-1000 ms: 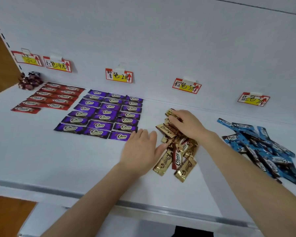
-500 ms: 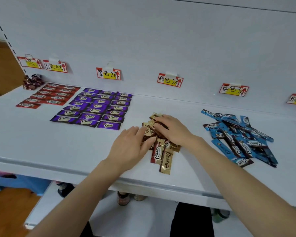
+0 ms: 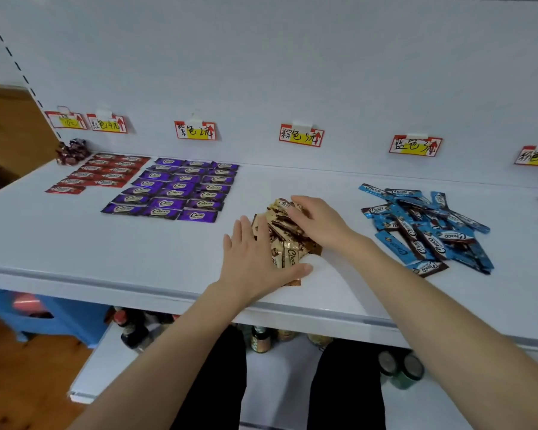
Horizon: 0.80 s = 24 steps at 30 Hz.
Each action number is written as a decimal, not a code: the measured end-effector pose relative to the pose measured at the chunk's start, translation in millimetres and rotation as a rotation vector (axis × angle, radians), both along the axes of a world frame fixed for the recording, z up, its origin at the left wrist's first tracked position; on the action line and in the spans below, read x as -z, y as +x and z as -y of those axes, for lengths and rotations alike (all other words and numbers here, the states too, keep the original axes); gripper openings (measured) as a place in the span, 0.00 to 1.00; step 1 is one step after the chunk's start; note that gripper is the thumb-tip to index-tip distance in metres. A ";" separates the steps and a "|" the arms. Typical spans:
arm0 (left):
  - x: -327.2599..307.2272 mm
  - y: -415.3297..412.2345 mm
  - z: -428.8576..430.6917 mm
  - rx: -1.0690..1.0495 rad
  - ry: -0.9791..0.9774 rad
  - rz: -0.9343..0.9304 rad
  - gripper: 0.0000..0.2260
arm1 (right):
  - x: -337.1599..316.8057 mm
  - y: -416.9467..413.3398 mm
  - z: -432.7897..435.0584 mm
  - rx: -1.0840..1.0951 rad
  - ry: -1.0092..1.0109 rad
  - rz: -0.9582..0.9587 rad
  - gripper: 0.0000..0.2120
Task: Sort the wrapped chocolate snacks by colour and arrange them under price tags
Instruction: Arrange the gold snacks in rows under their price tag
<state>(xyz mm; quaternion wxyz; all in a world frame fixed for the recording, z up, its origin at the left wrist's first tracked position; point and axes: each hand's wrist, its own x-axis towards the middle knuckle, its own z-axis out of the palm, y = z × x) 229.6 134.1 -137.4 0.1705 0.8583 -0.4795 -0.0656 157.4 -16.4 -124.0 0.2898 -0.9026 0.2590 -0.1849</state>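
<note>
I take the gold pile (image 3: pixel 289 246) as my mark. It sits on the shelf (image 3: pixel 75 243), on the near side of the brown price tag (image 3: pixel 301 136) on the back wall and close to the shelf's front lip.

My left hand (image 3: pixel 255 259) is flat against the pile's left flank. Its fingers are straight and together, the thumb is hooked round the near corner, and it grips nothing. My right hand (image 3: pixel 320 225) lies over the top of the pile from the right with its fingers spread across the wrappers. I cannot tell whether it pinches any of them.

The purple rows (image 3: pixel 180 190) are left of the pile and further back, already laid out, with the red rows (image 3: pixel 106 172) beyond them. The loose blue heap (image 3: pixel 426 231) is to the pile's right, well apart.

I judge this to be the gathering step, before these bars are laid out in rows under their tag. My main worry is the foil, which looks slick. If I squeeze unevenly the stack may fan out, and bars on the near side could slip over the lip towards the bottles (image 3: pixel 260 338) below. A hard shove left could also disturb the nearest purple row. A careless sweep right could mix gold with blue.
</note>
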 end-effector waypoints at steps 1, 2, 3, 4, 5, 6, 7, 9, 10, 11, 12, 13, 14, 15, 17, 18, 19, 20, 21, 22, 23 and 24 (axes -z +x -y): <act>-0.2 4.3 2.3 -0.004 -0.003 -0.009 0.52 | 0.2 3.0 -0.5 -0.005 0.001 0.003 0.19; -0.7 8.1 4.8 -0.002 -0.007 -0.023 0.51 | 1.0 5.9 -0.7 -0.010 0.009 0.004 0.18; -1.3 11.1 8.2 0.005 -0.009 -0.033 0.50 | 2.4 8.4 -0.8 -0.011 0.020 -0.003 0.18; -2.2 13.8 12.3 0.015 -0.012 -0.027 0.48 | 4.8 10.4 -0.9 -0.003 0.030 -0.013 0.17; -3.0 16.4 16.5 0.027 -0.021 -0.008 0.46 | 7.5 11.6 -1.2 0.012 0.035 -0.015 0.17; -3.9 18.8 20.0 0.038 -0.042 0.013 0.42 | 10.5 12.3 -1.4 0.030 0.038 -0.005 0.17; -4.2 21.1 22.2 0.048 -0.078 0.025 0.38 | 13.1 12.7 -1.8 0.050 0.047 0.014 0.16; -2.4 25.1 23.3 0.069 -0.176 0.007 0.29 | 15.9 12.5 -2.5 0.087 0.086 0.065 0.15; -1.4 26.5 22.3 0.082 -0.223 -0.011 0.26 | 16.7 12.1 -2.7 0.101 0.113 0.099 0.13; -1.3 27.3 20.9 0.092 -0.266 -0.028 0.23 | 17.1 11.8 -2.8 0.114 0.139 0.137 0.12; -1.7 27.9 19.4 0.096 -0.303 -0.045 0.21 | 17.0 11.4 -3.0 0.125 0.160 0.171 0.10; -2.6 28.4 18.0 0.091 -0.330 -0.068 0.18 | 16.7 11.3 -3.5 0.132 0.173 0.198 0.09; -3.8 28.8 16.4 0.080 -0.349 -0.100 0.16 | 16.3 10.8 -4.3 0.138 0.180 0.218 0.07; -4.7 29.5 14.8 0.067 -0.361 -0.135 0.14 | 15.7 10.1 -5.1 0.141 0.181 0.233 0.06; -4.7 30.7 12.1 0.053 -0.388 -0.192 0.11 | 14.1 9.2 -5.6 0.139 0.165 0.240 0.06; -4.8 30.8 11.1 0.052 -0.400 -0.210 0.11 | 13.4 9.2 -5.8 0.136 0.154 0.234 0.07; -5.3 30.5 10.5 0.055 -0.412 -0.219 0.11 | 13.0 9.3 -6.2 0.133 0.146 0.229 0.07; -5.9 29.8 10.3 0.066 -0.423 -0.221 0.14 | 12.9 9.7 -6.8 0.131 0.141 0.227 0.08; -6.2 28.8 10.8 0.086 -0.430 -0.217 0.18 | 12.9 9.8 -7.4 0.128 0.136 0.220 0.08; -6.0 28.1 11.8 0.108 -0.426 -0.211 0.22 | 13.1 9.9 -8.3 0.124 0.128 0.210 0.07; -5.7 27.9 13.3 0.127 -0.410 -0.203 0.25 | 13.5 9.9 -8.9 0.117 0.121 0.200 0.07; -5.7 28.1 15.1 0.135 -0.392 -0.193 0.24 | 13.7 9.8 -9.3 0.111 0.123 0.197 0.07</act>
